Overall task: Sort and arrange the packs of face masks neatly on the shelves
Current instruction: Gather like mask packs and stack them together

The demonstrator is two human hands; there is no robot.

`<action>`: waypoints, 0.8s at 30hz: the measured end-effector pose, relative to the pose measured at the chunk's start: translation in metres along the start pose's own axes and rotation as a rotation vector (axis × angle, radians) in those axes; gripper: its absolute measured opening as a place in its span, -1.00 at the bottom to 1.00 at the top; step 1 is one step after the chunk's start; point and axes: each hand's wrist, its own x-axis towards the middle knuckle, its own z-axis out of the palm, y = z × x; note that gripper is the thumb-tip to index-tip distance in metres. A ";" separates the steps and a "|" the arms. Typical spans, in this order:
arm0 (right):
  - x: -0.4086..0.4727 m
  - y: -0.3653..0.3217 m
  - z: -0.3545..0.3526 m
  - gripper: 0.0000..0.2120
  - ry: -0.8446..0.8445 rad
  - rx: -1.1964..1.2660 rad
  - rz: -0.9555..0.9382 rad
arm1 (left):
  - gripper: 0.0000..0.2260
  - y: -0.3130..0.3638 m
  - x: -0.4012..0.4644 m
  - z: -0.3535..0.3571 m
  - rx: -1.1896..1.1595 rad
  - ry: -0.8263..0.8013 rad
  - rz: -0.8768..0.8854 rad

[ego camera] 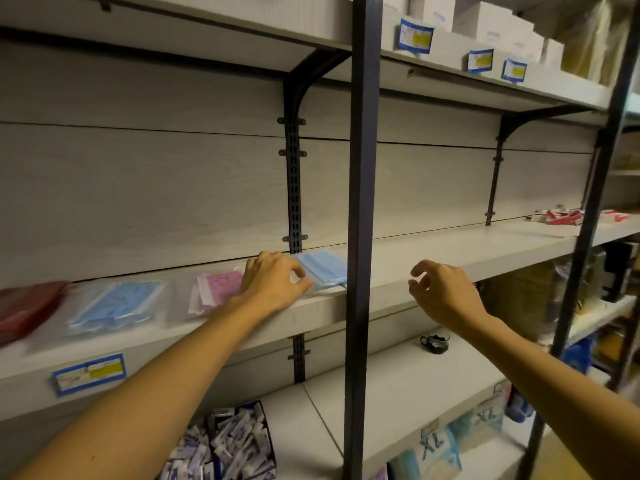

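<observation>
The left hand point(273, 280) pinches the near corner of a blue mask pack point(323, 268) lying flat on the middle shelf point(450, 252), so I think this pack is being set in line; the right hand point(441, 289) hovers loose and holds nothing. Beside the pinch lie a pink pack point(218, 289), another blue pack point(117, 304) and a red pack point(27, 308). Next, I think, comes a small push to straighten it on the pale wood shelf in a store room.

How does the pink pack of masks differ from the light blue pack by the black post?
The pink pack holds pink masks; the light blue pack holds plain blue ones. The pink pack lies left of the left hand; the light blue pack lies to its right, with the fingertips at its near corner, beside the black post. Both lie flat in clear wrappers on the same shelf.
</observation>
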 end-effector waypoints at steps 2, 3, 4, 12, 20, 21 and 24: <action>-0.007 0.001 -0.002 -0.76 -0.014 0.010 0.002 | -0.73 0.008 -0.008 -0.003 -0.008 -0.006 0.015; -0.009 0.003 -0.003 -0.76 -0.017 0.016 0.003 | -0.74 0.013 -0.012 -0.005 -0.018 -0.007 0.020; -0.009 0.004 -0.004 -0.76 -0.015 0.023 0.002 | -0.74 0.017 -0.015 -0.008 -0.029 -0.003 0.024; 0.003 0.038 -0.027 -0.75 -0.031 0.095 -0.063 | -0.77 0.078 -0.024 -0.024 -0.060 0.086 0.000; 0.016 0.093 -0.048 -0.75 -0.100 0.156 -0.134 | -0.78 0.158 -0.039 -0.003 -0.106 0.084 -0.089; 0.016 0.099 -0.048 -0.75 -0.118 0.165 -0.139 | -0.78 0.168 -0.039 0.002 -0.135 0.084 -0.103; 0.018 0.116 -0.047 -0.76 -0.151 0.169 -0.144 | -0.77 0.197 -0.032 0.014 -0.170 0.070 -0.111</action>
